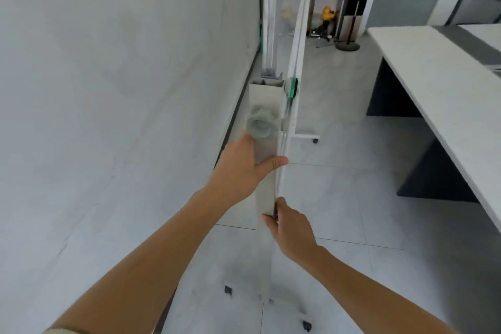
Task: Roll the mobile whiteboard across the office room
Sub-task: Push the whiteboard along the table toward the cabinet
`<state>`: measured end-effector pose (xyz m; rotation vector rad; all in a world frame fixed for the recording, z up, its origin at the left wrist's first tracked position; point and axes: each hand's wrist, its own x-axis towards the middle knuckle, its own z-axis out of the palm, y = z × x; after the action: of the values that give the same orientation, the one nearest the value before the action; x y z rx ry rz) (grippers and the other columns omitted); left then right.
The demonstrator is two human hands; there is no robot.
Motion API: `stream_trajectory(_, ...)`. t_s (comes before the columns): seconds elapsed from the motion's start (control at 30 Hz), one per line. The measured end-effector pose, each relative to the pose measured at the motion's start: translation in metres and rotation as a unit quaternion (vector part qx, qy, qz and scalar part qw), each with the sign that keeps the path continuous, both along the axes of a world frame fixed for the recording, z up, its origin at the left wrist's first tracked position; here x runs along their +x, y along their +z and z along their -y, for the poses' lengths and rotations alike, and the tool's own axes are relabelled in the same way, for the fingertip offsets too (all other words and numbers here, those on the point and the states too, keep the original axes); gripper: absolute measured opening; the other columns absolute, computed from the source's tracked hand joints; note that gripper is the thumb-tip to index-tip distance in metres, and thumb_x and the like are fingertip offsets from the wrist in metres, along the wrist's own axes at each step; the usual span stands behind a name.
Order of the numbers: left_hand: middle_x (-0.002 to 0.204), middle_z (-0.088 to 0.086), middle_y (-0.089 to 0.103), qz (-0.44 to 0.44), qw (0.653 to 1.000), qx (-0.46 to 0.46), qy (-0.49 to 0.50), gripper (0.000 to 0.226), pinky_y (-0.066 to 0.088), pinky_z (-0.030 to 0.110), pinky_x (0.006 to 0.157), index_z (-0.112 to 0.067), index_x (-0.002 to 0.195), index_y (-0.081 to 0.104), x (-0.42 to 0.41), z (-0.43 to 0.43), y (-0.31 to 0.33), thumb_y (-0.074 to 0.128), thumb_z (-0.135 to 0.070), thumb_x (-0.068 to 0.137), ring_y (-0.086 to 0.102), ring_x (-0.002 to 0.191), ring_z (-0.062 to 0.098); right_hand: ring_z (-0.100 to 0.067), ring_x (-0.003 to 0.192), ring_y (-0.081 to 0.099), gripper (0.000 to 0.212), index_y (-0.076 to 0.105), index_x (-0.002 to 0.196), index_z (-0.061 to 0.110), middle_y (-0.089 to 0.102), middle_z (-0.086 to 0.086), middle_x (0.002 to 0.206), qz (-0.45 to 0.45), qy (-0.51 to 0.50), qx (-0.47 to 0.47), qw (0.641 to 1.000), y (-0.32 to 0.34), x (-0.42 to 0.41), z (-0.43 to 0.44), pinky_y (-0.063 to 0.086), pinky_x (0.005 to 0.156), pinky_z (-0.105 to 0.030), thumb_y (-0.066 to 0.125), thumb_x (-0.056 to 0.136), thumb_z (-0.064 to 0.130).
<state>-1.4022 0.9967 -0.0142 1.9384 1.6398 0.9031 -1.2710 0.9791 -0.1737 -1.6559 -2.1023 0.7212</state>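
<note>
The mobile whiteboard point(267, 184) stands edge-on in the middle, close to the wall point(108, 89) at 9 o'clock. The left hand point(244, 168) wraps its post, thumb across. The right hand point(291, 228) pinches the post lower down. A grey knob point(259, 125), a bit blurry, sits above. A tabletop point(433, 76) is at 3 o'clock.

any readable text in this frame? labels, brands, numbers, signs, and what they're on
None can be read.
Whiteboard: no text shows on the upright post held by the left hand and right hand, nor on its grey knob or green clip.
Shelf at the far end: items too small and blurred to show any label.
Wall and desk: no sign or print shows.
</note>
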Motion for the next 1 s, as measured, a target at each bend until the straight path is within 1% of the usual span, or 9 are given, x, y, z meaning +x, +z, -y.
stream_trajectory(0.07,0.064,-0.013,0.041,0.006,1.0,-0.001,-0.011,0.047,0.034,0.017,0.053,-0.014,0.093,0.045,-0.002,-0.03,0.001,0.07,-0.049,0.077,0.044,0.056,0.005,-0.019,0.055,0.055,0.024,0.039,0.091,0.017,0.055,0.003,0.068,0.008,-0.021,-0.013,1.0,0.003,-0.004,-0.024,0.039,0.048,-0.026,0.047,0.096,0.039)
stream_trajectory(0.13,0.069,-0.011,0.046,0.011,1.0,-0.002,-0.017,0.057,0.036,0.017,0.054,-0.008,0.106,0.05,-0.002,-0.059,0.002,0.071,-0.05,0.075,0.049,0.062,0.007,-0.018,0.054,0.052,0.023,0.04,0.093,0.016,0.054,0.003,0.067,0.007,-0.038,-0.026,0.999,0.007,-0.007,-0.05,0.039,0.048,-0.028,0.046,0.096,0.038)
stream_trajectory(0.23,0.089,0.001,0.062,0.015,1.0,0.004,-0.026,0.066,0.052,0.028,0.067,-0.009,0.119,0.049,0.0,-0.103,0.003,0.071,-0.052,0.074,0.062,0.08,0.021,-0.023,0.058,0.054,0.025,0.04,0.097,0.014,0.056,0.0,0.071,0.008,-0.055,-0.026,0.998,0.009,-0.008,-0.092,0.04,0.049,-0.031,0.046,0.097,0.038)
stream_trajectory(0.3,0.099,0.006,0.065,0.02,0.999,0.013,-0.032,0.067,0.056,0.038,0.077,-0.012,0.122,0.048,0.001,-0.134,0.001,0.071,-0.053,0.074,0.064,0.089,0.025,-0.023,0.059,0.055,0.025,0.039,0.098,0.013,0.057,-0.001,0.072,0.008,-0.062,-0.024,0.998,0.008,-0.008,-0.121,0.039,0.048,-0.03,0.046,0.097,0.037)
stream_trajectory(0.4,0.102,0.005,0.066,0.025,0.999,0.025,-0.034,0.067,0.056,0.037,0.079,-0.012,0.122,0.048,0.003,-0.183,-0.002,0.071,-0.052,0.074,0.064,0.091,0.025,-0.023,0.059,0.056,0.026,0.041,0.103,0.012,0.058,-0.001,0.075,0.006,-0.066,-0.02,0.998,0.004,-0.005,-0.168,0.046,0.053,-0.035,0.046,0.097,0.037)
stream_trajectory(0.53,0.102,0.002,0.066,0.032,0.998,0.034,-0.031,0.066,0.051,0.021,0.07,-0.013,0.122,0.049,0.006,-0.256,-0.003,0.073,-0.05,0.073,0.064,0.089,0.021,-0.022,0.059,0.056,0.028,0.043,0.107,0.012,0.058,0.0,0.076,0.005,-0.062,-0.012,0.998,-0.001,-0.003,-0.241,0.045,0.052,-0.032,0.045,0.097,0.038)
stream_trajectory(0.7,0.093,0.002,0.066,0.019,0.999,0.019,-0.026,0.062,0.051,0.02,0.066,-0.012,0.112,0.053,0.016,-0.355,0.0,0.073,-0.053,0.071,0.065,0.084,0.021,-0.026,0.069,0.063,0.03,0.042,0.111,0.013,0.065,-0.005,0.085,0.021,-0.064,-0.031,0.997,0.007,0.007,-0.34,0.051,0.061,-0.038,0.045,0.097,0.039)
stream_trajectory(0.83,0.092,0.002,0.066,0.018,0.999,0.015,-0.029,0.061,0.053,0.024,0.067,-0.012,0.11,0.052,0.027,-0.433,0.004,0.073,-0.053,0.071,0.065,0.083,0.021,-0.024,0.069,0.065,0.03,0.041,0.112,0.014,0.065,-0.003,0.085,0.024,-0.072,-0.039,0.996,0.014,0.016,-0.418,0.057,0.066,-0.041,0.045,0.097,0.039)
stream_trajectory(1.0,0.078,-0.009,0.058,0.023,0.998,0.017,-0.053,0.052,0.045,0.018,0.058,-0.018,0.102,0.049,0.039,-0.537,0.003,0.073,-0.052,0.071,0.059,0.072,0.013,-0.024,0.066,0.061,0.031,0.041,0.113,0.014,0.06,-0.002,0.079,0.036,-0.091,-0.039,0.994,0.014,0.029,-0.516,0.053,0.061,-0.039,0.044,0.097,0.04)
